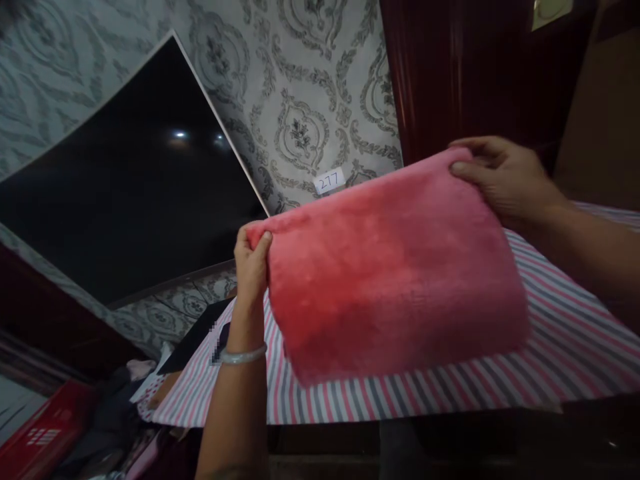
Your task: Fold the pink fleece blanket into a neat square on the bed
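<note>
A pinkish-red towel-like cloth [390, 267] hangs stretched between my two hands, its top edge sloping up to the right. My left hand [251, 260] pinches its upper left corner, thumb in front. At the upper right corner, my right hand [505, 175] grips the fabric between thumb and fingers. The cloth's lower edge hangs in front of a surface covered by a pink, grey and white striped cloth [560, 313]. On my left wrist sits a pale bangle [243, 355].
A large black television screen [135, 180] is on the left against patterned wallpaper [305, 80]. A paper label marked 277 [329, 181] is behind the cloth. A dark red door or panel [465, 80] stands at right. A red box [45, 427] and piled fabrics [115, 413] lie lower left.
</note>
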Available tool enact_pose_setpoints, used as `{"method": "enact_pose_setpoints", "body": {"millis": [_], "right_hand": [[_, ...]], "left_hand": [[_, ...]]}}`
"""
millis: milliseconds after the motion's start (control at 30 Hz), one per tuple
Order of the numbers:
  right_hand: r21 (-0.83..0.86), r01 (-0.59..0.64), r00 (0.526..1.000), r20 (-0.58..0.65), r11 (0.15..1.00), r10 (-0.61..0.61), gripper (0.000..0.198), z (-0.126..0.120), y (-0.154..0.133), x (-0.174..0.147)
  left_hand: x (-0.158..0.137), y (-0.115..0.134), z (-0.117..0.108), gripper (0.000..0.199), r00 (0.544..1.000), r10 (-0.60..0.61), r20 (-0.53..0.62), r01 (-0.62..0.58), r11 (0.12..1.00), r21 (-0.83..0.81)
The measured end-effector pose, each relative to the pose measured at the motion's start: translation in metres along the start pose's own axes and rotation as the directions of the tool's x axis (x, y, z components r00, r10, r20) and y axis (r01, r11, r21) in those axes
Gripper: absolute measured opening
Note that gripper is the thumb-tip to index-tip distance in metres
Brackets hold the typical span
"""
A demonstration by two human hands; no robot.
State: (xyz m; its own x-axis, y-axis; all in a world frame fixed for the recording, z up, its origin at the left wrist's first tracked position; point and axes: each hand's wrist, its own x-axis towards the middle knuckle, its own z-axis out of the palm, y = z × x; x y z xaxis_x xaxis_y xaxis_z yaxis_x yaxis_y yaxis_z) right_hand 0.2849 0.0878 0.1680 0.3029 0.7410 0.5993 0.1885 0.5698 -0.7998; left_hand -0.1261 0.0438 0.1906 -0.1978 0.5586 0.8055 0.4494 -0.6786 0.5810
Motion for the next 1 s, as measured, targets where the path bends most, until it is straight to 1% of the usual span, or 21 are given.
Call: {"method": "enact_pose_setpoints", "body": {"millis": [33, 67, 100, 133, 167, 233, 267, 333, 400, 500, 567, 600, 667, 733, 800, 867, 900, 933, 967, 1000], "right_hand": [[-0.029, -0.089, 0.996, 0.018, 0.996, 0.089, 0.046, 0.007, 0.01, 0.003], [-0.067, -0.189, 0.98, 0.042, 0.98, 0.192, 0.043, 0.015, 0.025, 0.003], [-0.129, -0.313, 0.944, 0.068, 0.941, 0.324, 0.039, 0.023, 0.042, 0.0], [-0.184, -0.411, 0.901, 0.069, 0.893, 0.429, 0.033, 0.032, 0.063, -0.005], [-0.222, -0.477, 0.861, 0.073, 0.85, 0.503, 0.026, 0.04, 0.085, -0.013], [-0.288, -0.582, 0.776, 0.084, 0.76, 0.626, 0.015, 0.054, 0.129, -0.031], [-0.319, -0.612, 0.743, 0.082, 0.723, 0.665, 0.016, 0.059, 0.15, -0.039], [-0.382, -0.639, 0.699, 0.075, 0.668, 0.711, 0.021, 0.066, 0.183, -0.049], [-0.435, -0.624, 0.695, 0.071, 0.649, 0.716, 0.026, 0.068, 0.205, -0.049], [-0.511, -0.556, 0.73, 0.077, 0.656, 0.679, 0.021, 0.066, 0.224, -0.041], [-0.561, -0.5, 0.751, 0.099, 0.66, 0.653, 0.019, 0.062, 0.231, -0.039], [-0.583, -0.472, 0.757, 0.117, 0.661, 0.643, 0.021, 0.06, 0.233, -0.039], [-0.624, -0.413, 0.764, 0.16, 0.664, 0.625, 0.032, 0.057, 0.233, -0.039], [-0.672, -0.345, 0.775, 0.19, 0.656, 0.602, 0.046, 0.056, 0.226, -0.037], [-0.725, -0.259, 0.795, 0.215, 0.638, 0.567, 0.058, 0.061, 0.213, -0.035], [-0.765, -0.142, 0.815, 0.269, 0.628, 0.512, 0.065, 0.075, 0.195, -0.037], [-0.774, -0.074, 0.82, 0.312, 0.629, 0.48, 0.067, 0.084, 0.186, -0.041], [-0.776, -0.005, 0.818, 0.359, 0.631, 0.449, 0.067, 0.094, 0.178, -0.047], [-0.773, 0.059, 0.811, 0.406, 0.631, 0.421, 0.066, 0.104, 0.17, -0.056], [-0.771, 0.112, 0.801, 0.444, 0.627, 0.403, 0.065, 0.113, 0.165, -0.066]], "left_hand": [[0.0, -0.014, 0.007, 0.027, 0.994, -0.103, 0.03, 0.103, 0.995, -0.003], [-0.004, -0.03, 0.015, 0.026, 0.971, -0.231, 0.059, 0.231, 0.973, 0.009], [-0.011, -0.048, 0.025, 0.025, 0.922, -0.381, 0.074, 0.38, 0.925, 0.035], [-0.021, -0.067, 0.036, 0.024, 0.834, -0.547, 0.067, 0.543, 0.837, 0.069], [-0.033, -0.086, 0.047, 0.025, 0.779, -0.623, 0.068, 0.616, 0.782, 0.096], [-0.059, -0.121, 0.067, 0.029, 0.706, -0.705, 0.068, 0.693, 0.708, 0.138], [-0.07, -0.136, 0.074, 0.031, 0.677, -0.733, 0.058, 0.719, 0.677, 0.158], [-0.085, -0.16, 0.083, 0.033, 0.632, -0.774, 0.053, 0.755, 0.629, 0.187], [-0.091, -0.176, 0.086, 0.033, 0.595, -0.802, 0.057, 0.779, 0.592, 0.208], [-0.092, -0.188, 0.083, 0.03, 0.552, -0.83, 0.078, 0.799, 0.554, 0.236], [-0.094, -0.19, 0.08, 0.029, 0.534, -0.841, 0.089, 0.801, 0.537, 0.266], [-0.095, -0.189, 0.077, 0.03, 0.528, -0.844, 0.093, 0.797, 0.531, 0.287], [-0.095, -0.184, 0.074, 0.034, 0.522, -0.847, 0.101, 0.782, 0.522, 0.34], [-0.09, -0.175, 0.073, 0.044, 0.526, -0.844, 0.104, 0.752, 0.519, 0.405], [-0.081, -0.16, 0.079, 0.057, 0.555, -0.826, 0.096, 0.701, 0.526, 0.481], [-0.073, -0.141, 0.094, 0.065, 0.609, -0.788, 0.096, 0.634, 0.556, 0.538], [-0.071, -0.131, 0.104, 0.067, 0.638, -0.761, 0.12, 0.586, 0.58, 0.566], [-0.073, -0.121, 0.116, 0.067, 0.665, -0.729, 0.162, 0.523, 0.609, 0.596], [-0.078, -0.111, 0.127, 0.067, 0.679, -0.698, 0.226, 0.447, 0.638, 0.627], [-0.086, -0.103, 0.138, 0.068, 0.68, -0.659, 0.323, 0.305, 0.654, 0.692]]}}
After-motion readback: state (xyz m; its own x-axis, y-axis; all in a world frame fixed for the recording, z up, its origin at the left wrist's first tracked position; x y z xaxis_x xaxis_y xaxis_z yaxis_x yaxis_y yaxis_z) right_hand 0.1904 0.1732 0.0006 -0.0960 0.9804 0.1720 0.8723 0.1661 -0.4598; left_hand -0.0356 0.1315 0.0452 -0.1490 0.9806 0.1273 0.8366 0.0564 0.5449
